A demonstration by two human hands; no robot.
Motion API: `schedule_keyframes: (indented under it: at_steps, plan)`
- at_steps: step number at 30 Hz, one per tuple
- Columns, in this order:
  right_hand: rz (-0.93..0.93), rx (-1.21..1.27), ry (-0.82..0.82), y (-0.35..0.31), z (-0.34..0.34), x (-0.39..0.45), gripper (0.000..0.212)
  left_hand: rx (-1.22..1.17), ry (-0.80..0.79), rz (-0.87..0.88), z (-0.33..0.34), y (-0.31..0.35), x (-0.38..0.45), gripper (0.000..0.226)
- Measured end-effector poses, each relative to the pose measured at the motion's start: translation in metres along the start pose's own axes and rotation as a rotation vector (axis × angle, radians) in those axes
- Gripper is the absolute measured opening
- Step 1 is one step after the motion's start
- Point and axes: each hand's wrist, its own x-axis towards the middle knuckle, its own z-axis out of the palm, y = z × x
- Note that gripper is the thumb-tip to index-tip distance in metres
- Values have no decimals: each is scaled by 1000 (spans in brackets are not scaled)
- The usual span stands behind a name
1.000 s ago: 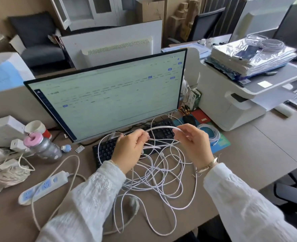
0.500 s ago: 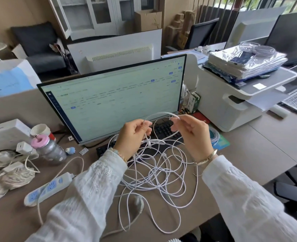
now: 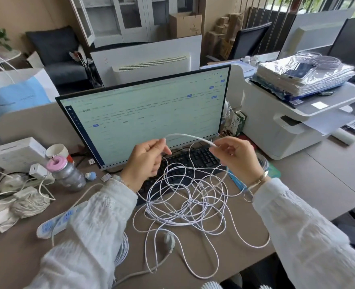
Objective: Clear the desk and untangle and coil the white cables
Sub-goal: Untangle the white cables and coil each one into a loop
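Fingers [image 3: 162,146] of left hand [image 3: 145,161] curled narrow, pinched cable [image 3: 185,136] near one end of raised arc. Right hand [image 3: 235,157] fingers likewise curled, pinched other end of arc beside thumb. I saw only head view: rest of cable lay as loose tangle [image 3: 189,201] on desk [image 3: 310,184], partly over keyboard [image 3: 195,161], below both hands. My judgement: feed strand slowly hand over hand, lift loops clear of knot, avoid yanking tight, keep coil turns even.
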Motion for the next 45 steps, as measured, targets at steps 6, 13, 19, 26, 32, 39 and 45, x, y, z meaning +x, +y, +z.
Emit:
schedule_keyframes:
  at_steps: [6, 13, 19, 26, 32, 39, 45]
  plan:
    - [129, -145, -455, 17, 54, -29, 9, -241, 40, 133, -23, 35, -8, 33]
    - [90, -105, -718, 21, 128, -81, 14, -478, 135, 141, -53, 65, -16, 37]
    - [100, -70, -713, 0, 149, -99, 15, -118, 247, 185, -78, 51, -28, 32]
    - [-24, -71, -499, -69, 117, -75, 25, 875, 86, 211, -68, -3, -45, 30]
    - [-190, -91, -370, -100, 86, -48, 17, 834, -200, 59, -44, -5, -62, 34]
    - [293, 431, -439, -94, 65, -30, 16, -201, -337, -359, -46, 19, -65, 29]
    - [532, 833, -438, -92, 71, -34, 13, -808, -443, -525, -53, 2, -57, 32]
